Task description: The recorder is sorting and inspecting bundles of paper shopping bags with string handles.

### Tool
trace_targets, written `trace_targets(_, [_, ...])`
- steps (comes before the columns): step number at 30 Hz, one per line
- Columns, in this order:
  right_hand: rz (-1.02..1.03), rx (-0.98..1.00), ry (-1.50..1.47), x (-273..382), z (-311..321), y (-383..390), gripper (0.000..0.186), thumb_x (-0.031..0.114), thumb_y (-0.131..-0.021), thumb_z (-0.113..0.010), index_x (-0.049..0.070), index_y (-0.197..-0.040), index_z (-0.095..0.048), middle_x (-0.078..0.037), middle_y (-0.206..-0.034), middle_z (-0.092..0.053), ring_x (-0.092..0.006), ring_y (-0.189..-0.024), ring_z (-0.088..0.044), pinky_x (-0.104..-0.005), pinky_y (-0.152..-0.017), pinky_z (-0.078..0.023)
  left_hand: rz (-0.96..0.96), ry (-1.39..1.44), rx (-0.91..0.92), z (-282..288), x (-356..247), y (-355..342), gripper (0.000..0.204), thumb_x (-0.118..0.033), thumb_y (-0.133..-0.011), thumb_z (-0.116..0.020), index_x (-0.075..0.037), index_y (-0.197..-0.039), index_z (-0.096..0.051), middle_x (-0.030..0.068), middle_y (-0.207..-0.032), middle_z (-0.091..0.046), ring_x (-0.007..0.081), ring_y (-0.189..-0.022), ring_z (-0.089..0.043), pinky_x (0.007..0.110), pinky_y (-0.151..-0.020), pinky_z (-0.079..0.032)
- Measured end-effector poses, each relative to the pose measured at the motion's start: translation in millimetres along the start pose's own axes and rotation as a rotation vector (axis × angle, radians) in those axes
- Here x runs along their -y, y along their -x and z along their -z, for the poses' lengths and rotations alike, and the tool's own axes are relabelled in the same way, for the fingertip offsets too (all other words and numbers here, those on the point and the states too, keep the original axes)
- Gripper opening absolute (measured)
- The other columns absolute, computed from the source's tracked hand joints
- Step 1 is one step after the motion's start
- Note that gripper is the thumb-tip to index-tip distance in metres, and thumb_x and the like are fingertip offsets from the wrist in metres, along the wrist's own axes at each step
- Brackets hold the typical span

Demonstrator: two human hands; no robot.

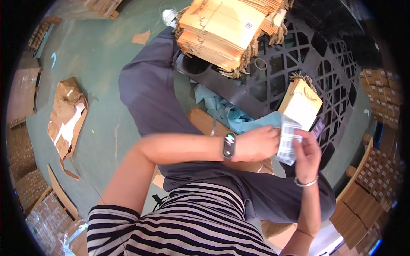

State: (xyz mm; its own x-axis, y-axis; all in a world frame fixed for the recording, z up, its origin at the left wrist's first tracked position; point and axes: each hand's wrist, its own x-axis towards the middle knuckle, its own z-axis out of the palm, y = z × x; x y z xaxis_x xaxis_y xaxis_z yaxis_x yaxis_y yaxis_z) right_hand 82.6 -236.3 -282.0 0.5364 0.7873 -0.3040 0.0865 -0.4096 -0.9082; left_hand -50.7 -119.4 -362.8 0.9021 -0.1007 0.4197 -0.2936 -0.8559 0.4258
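Observation:
My left hand (256, 144), with a dark wristband on its wrist, reaches across my lap. Its fingers are closed on a bundle of white printed labels (286, 147). On the other side of the bundle, my right hand (307, 155) pinches the labels' edge between thumb and fingers; some blur hides the exact grip. Pale blue strip paper (256, 123) trails leftward from near the labels, gathering in a crumpled heap. Just beyond my hands, a small stack of tan kraft paper bags (300, 101) with cord handles lies on a black plastic pallet (273, 72).
Larger stacks of kraft bags (222, 25) sit at the pallet's far end. A phone-like object (317, 127) lies right of the small stack. Torn brown paper (68, 115) rests on the green floor at left. Stacked cartons (382, 87) stand along the right side.

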Motion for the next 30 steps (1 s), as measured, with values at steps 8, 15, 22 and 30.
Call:
trace_targets(8, [0.000,-0.086,-0.234,-26.8,-16.1,7.4,0.030,-0.011,-0.080,-0.051,0.000,-0.107,-0.055,-0.009,-0.096,-0.058,-0.0124,-0.080,-0.052,-0.0203,-0.071,-0.042,0.518,0.769,-0.171,0.1,-25.5,4.2,0.022,-0.010,-0.074,-0.056,-0.002,-0.094,-0.056,0.0125,-0.093,-0.057,0.0249,-0.080,-0.051,0.033,-0.080,-0.041])
trace_targets(15, [0.325,-0.100,0.272,-22.8,-20.5,5.9,0.034,-0.013,-0.070,-0.051,0.000,-0.101,-0.057,-0.013,-0.101,-0.057,-0.0221,-0.090,-0.054,-0.0276,-0.080,-0.043,0.079,-0.024,-0.043,-15.2,-11.3,-5.0,0.021,-0.008,-0.074,-0.055,-0.003,-0.094,-0.056,0.0129,-0.096,-0.057,0.0256,-0.082,-0.052,0.032,-0.080,-0.041])
trace_targets(22, [0.293,0.092,0.249,-19.8,-39.5,15.4,0.032,-0.004,-0.067,-0.059,0.001,-0.099,-0.059,-0.013,-0.108,-0.056,-0.0280,-0.095,-0.053,-0.0350,-0.086,-0.043,0.008,-0.323,0.166,-56.6,-37.0,8.1,0.020,-0.008,-0.070,-0.063,-0.005,-0.089,-0.061,0.0113,-0.098,-0.059,0.0220,-0.090,-0.053,0.035,-0.089,-0.039])
trace_targets(30, [0.676,0.263,0.275,-15.7,-80.6,28.1,0.070,0.011,-0.058,-0.081,-0.002,-0.119,-0.048,-0.015,-0.119,-0.053,-0.0291,-0.098,-0.054,-0.0364,-0.090,-0.041,0.038,-0.220,0.120,-80.6,-34.4,21.1,0.022,-0.013,-0.069,-0.064,-0.006,-0.090,-0.061,0.0093,-0.094,-0.060,0.0214,-0.088,-0.054,0.033,-0.088,-0.039])
